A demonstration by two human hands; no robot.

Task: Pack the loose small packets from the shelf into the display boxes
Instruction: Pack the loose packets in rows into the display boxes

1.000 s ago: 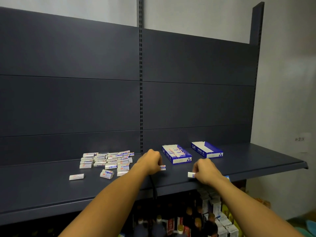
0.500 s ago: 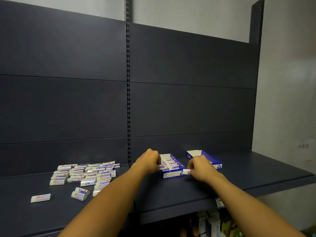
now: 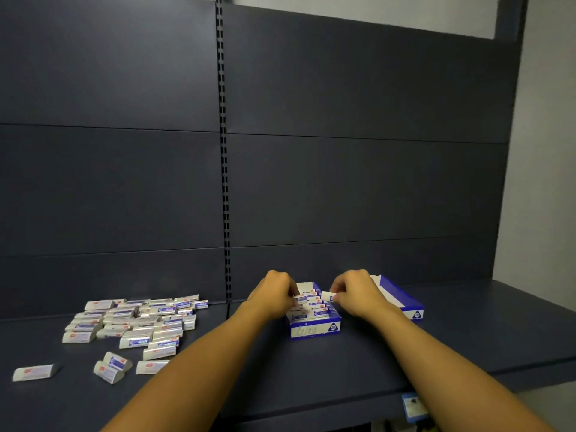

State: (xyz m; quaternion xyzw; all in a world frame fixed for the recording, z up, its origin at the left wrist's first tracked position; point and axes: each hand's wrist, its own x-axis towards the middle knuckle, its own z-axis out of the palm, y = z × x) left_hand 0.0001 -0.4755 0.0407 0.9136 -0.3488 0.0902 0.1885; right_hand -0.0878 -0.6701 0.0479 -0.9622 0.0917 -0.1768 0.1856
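Note:
A blue and white display box [image 3: 314,330] stands on the dark shelf [image 3: 374,353], with several small packets in rows inside it. My left hand [image 3: 274,294] is over the box's left side and pinches a packet [image 3: 300,299] among the rows. My right hand [image 3: 355,294] hovers over the box's right side and pinches a white packet [image 3: 327,296] just above the rows. A second blue display box [image 3: 402,299] sits behind my right hand, partly hidden. A pile of loose packets [image 3: 137,322] lies on the shelf to the left.
Three stray packets [image 3: 34,372] lie nearer the shelf's front edge at the left. The dark back panel rises behind with a slotted upright [image 3: 224,182]. A blue price tag [image 3: 413,405] hangs on the front edge. A grey wall stands at the right.
Both hands, each with a packet, moved from the shelf's front area up to the nearer display box. The camera came closer and shifted right, so the pile now sits further left.

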